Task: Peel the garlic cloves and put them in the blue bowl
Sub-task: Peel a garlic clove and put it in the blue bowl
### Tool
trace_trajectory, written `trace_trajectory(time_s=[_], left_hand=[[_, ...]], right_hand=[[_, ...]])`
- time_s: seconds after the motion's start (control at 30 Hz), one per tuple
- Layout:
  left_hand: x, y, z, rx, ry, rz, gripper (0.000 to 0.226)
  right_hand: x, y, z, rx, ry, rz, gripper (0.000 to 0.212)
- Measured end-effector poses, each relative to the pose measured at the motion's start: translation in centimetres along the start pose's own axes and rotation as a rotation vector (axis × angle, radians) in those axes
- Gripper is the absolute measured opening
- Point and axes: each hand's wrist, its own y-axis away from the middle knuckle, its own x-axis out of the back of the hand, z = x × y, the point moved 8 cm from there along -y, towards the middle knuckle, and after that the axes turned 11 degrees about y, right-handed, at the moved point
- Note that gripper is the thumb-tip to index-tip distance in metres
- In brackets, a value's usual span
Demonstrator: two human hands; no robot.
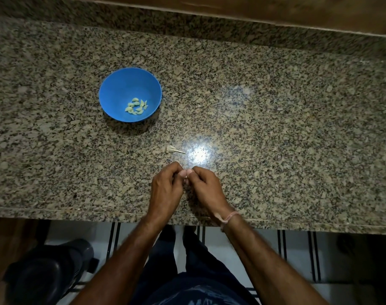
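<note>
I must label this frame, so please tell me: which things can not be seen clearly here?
- Head view: whatever the left hand and right hand pinch is hidden by the fingers.
- Peeled cloves in the blue bowl: too small to count.

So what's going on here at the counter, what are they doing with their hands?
A person is peeling garlic at a granite counter. The left hand and right hand are brought together, fingertips pinching something small between them, most likely a clove, though it is mostly hidden. A blue bowl further back to the left already holds a small pile of peeled cloves. A scrap of garlic skin lies just beyond the hands.
</note>
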Motion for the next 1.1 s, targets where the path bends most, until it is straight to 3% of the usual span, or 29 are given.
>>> trace_trajectory(time_s=[0.07,0.1,0.23,0.3,0.4,0.53,0.7,0.9,1.03,1.1], left_hand=[[0.1,-0.2,0.2,-0.050,-0.010,-0.003,0.025],[0.1,-0.4,0.1,-0.050,-0.018,-0.006,0.025],[-0.2,-0.7,-1.2,0.115,0.054,-0.012,0.028],[-0.1,-0.7,-0.9,0.088,0.054,0.006,0.025],[0.2,-0.7,-0.6,0.061,0.052,0.032,0.020],[0.6,-0.8,-1.9,0.175,0.099,0.049,0.016],[1.3,-0.6,-0.3,0.066,0.005,0.056,0.018],[1.6,-0.9,1.0,-0.075,-0.134,0.026,0.023],[1.7,-0.6,0.8,-0.045,-0.131,0.000,0.027],[1.4,-0.5,-0.5,0.085,-0.033,0.003,0.026]], right_hand=[[-0.6,0.2,0.7,-0.119,-0.160,-0.068,0.034],[-0.3,0.2,0.4,-0.089,-0.144,-0.028,0.033],[1.3,0.3,-1.5,0.132,0.278,0.208,0.036],[1.2,0.1,-0.8,0.030,0.105,0.150,0.035],[0.0,0.3,0.5,-0.184,-0.288,-0.090,0.031],[1.3,0.0,0.4,-0.073,-0.097,0.046,0.018],[1.8,0.1,-0.4,0.070,0.021,0.130,0.007],[1.8,0.6,-1.6,0.260,0.251,0.161,0.011],[1.4,0.4,-1.9,0.292,0.388,0.169,0.018],[1.5,0.5,-1.9,0.263,0.422,0.243,0.020]])
